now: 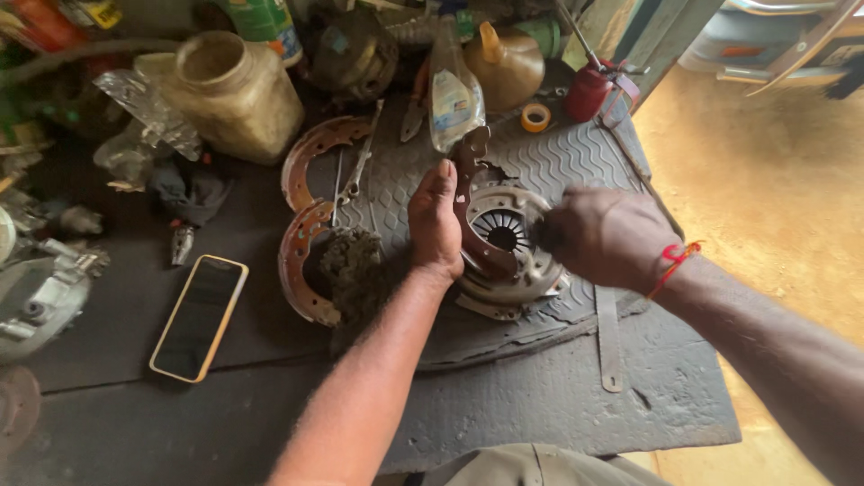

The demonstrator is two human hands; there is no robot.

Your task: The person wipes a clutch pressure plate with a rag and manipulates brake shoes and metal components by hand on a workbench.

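Observation:
A round metal clutch pressure plate (509, 236) lies on a grey ribbed rubber mat (576, 162) on the workbench. A curved rusty brake shoe (472, 202) stands on edge across the plate. My left hand (436, 223) presses flat against the shoe's left side, fingers straight. My right hand (603, 236), with a red thread at the wrist, is closed over the plate's right rim; what its fingers grip is hidden.
Two more rusty brake shoes (306, 207) lie left of the mat beside a dirty rag (353, 261) and a wrench (360, 166). A phone (198, 317) lies at the left. Jars (236, 94), bottles (454, 90), a tape roll (535, 117) and an oil can (589, 90) crowd the back.

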